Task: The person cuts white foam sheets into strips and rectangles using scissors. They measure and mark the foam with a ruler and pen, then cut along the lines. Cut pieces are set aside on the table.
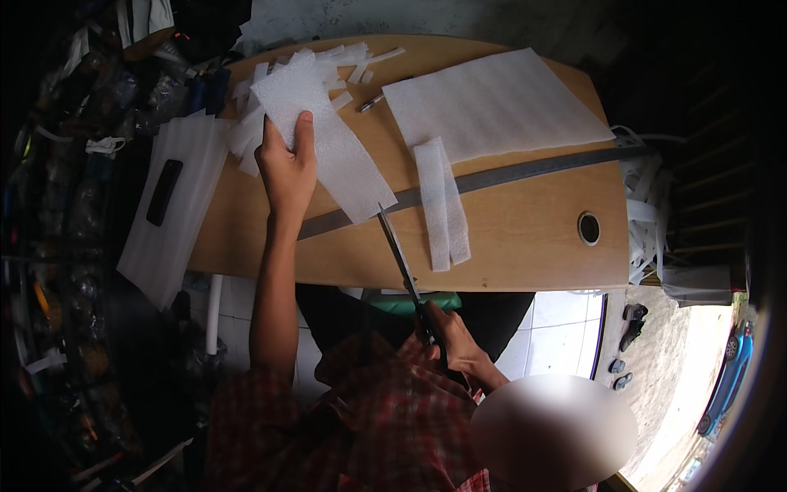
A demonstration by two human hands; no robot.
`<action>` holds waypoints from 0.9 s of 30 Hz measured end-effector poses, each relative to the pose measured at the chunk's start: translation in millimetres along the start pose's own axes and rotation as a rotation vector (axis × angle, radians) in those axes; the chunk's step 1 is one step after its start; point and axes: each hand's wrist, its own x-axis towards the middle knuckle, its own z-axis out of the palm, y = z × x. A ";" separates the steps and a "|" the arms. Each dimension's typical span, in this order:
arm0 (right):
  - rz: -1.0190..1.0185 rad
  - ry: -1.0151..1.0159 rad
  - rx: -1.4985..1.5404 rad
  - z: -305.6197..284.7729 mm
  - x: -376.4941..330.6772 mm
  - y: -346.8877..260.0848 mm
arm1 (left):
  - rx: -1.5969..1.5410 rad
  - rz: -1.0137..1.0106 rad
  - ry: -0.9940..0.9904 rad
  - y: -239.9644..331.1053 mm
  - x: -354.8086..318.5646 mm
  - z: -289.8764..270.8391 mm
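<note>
My left hand [288, 168] grips a white foam sheet piece [332, 148], thumb on top, and holds it over the wooden table. Lower right of it, my right hand [451, 340] is closed round the handles of a pair of long scissors [399, 256]. The blade tips meet the lower edge of the foam piece near its corner. Two narrow foam strips [443, 205] lie beside the scissors, overlapping at the top. Under the foam piece and the strips runs a long metal ruler [508, 174]. How far the blades are apart is hard to make out.
A large foam sheet [492, 102] lies at the table's [525, 238] far right, with a pen [371, 102] next to it. Cut foam strips [352, 61] pile up at the back left. A dark phone [165, 193] rests on foam sheets [184, 213] at the left. White strips [648, 197] hang beyond the right edge.
</note>
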 end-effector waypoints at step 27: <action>-0.020 0.288 -0.001 17.8 -0.9 1.8 | -0.362 -0.518 -0.421 42.6 -65.9 9.4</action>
